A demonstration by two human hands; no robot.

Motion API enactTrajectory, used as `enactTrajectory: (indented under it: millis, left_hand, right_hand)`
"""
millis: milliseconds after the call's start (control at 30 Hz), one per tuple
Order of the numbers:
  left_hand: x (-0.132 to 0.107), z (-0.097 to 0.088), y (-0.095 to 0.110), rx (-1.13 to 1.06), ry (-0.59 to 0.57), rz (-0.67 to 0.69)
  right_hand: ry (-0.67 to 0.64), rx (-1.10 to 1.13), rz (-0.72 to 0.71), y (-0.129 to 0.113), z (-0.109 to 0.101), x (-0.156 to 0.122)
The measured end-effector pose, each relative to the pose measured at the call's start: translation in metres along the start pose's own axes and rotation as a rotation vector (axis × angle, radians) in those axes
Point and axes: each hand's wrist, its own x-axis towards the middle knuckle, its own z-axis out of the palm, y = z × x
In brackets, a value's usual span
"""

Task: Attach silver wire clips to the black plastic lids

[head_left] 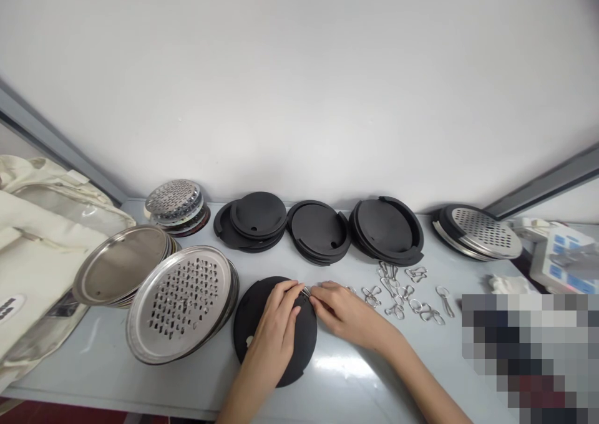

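Note:
A round black plate [302,355] lies flat on the grey table in front of me. My left hand [277,324] rests over it, fingers bent and gripping at its far right rim. At that rim, a small metal wire clip [306,292] shows between my two hands. The fingers of my right hand [337,308] are pinched on this clip, from the right. My fingers partly hide the clip, and I cannot tell whether it passes through the plate. Several loose wire clips [433,315] are scattered to the right of my right hand.
Left of the plate stand stacks of round metal graters [185,296] and plain metal discs [124,265]. Along the wall are a smaller grater stack [173,198], black plates [259,215], black rimmed trays [388,227] and another grater [486,227]. A cream bag [42,249] lies far left.

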Motion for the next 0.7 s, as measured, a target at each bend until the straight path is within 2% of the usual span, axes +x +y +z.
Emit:
enactTrajectory:
  millis: [700]
  left_hand:
    - [-0.0002, 0.0001, 0.0, 0.019, 0.024, 0.02]
  right_hand:
    - [-0.01, -0.01, -0.007, -0.0017, -0.0009, 0.0008]
